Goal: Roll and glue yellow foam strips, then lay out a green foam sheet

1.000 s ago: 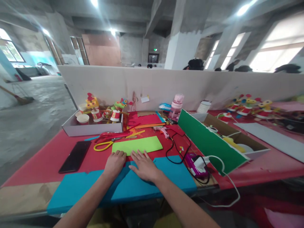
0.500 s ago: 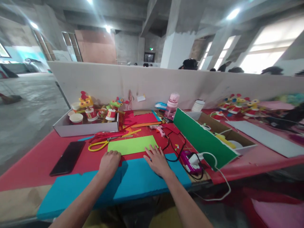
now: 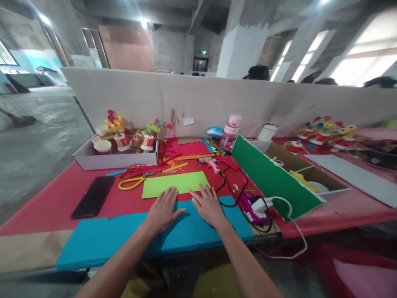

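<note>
A bright green sheet of paper (image 3: 173, 183) lies flat on the red table cover, its near edge along a blue sheet (image 3: 120, 234). My left hand (image 3: 164, 209) is spread flat, fingertips at the green paper's near edge and thumb out to the right over the blue. To its right, my right hand (image 3: 209, 205) lies with fingers stretched, fingertips on the paper's near right corner. Neither hand grips anything. Yellow-handled scissors (image 3: 132, 183) lie just left of the green paper, and a pink glue gun (image 3: 211, 164) sits beyond its right end.
A black phone (image 3: 93, 196) lies at left. Behind it, a white box (image 3: 116, 160) holds paper cups and cup figures. A green-sided box (image 3: 273, 182) and a purple power strip (image 3: 253, 208) with cables stand at right. A white partition (image 3: 139, 99) runs along the back.
My left hand has moved right along the paper's edge and gone from curled to flat and spread. The right hand stays near the same corner. The view has tilted down slightly.
</note>
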`<state>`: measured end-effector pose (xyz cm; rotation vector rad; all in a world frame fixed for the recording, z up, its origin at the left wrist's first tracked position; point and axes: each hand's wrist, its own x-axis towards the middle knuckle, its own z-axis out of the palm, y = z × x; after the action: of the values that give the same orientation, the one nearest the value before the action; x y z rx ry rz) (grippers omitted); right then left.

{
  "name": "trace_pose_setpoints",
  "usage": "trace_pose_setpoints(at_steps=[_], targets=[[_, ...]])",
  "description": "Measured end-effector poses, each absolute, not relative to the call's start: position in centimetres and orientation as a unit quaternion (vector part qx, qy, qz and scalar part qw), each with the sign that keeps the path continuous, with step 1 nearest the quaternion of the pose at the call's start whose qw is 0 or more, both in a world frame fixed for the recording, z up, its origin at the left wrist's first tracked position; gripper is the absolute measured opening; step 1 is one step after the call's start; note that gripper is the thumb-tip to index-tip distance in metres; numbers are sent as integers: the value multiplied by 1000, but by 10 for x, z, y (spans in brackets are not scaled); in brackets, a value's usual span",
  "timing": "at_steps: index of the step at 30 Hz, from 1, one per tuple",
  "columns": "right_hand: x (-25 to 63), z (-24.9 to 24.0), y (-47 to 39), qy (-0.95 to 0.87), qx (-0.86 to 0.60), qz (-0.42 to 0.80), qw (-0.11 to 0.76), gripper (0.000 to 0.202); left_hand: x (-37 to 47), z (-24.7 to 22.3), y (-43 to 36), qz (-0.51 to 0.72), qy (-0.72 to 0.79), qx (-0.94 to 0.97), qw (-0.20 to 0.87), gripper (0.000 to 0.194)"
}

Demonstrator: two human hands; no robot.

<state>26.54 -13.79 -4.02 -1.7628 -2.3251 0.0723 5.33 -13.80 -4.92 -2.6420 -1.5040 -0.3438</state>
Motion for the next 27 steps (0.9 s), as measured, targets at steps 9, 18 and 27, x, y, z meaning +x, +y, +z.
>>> trace_pose_setpoints(at_steps=[9, 18, 27], targets=[[266, -39, -138, -786, -599, 62, 139, 51, -54, -23, -152, -79, -571, -816, 37, 48], [247, -20, -172, -824, -474, 103, 292, 40, 5, -6, -97, -58, -488, -871, 26, 38], [229, -13, -166, -884, -379, 180, 206, 42, -2, 26, -111, -145, -492, -857, 41, 36]])
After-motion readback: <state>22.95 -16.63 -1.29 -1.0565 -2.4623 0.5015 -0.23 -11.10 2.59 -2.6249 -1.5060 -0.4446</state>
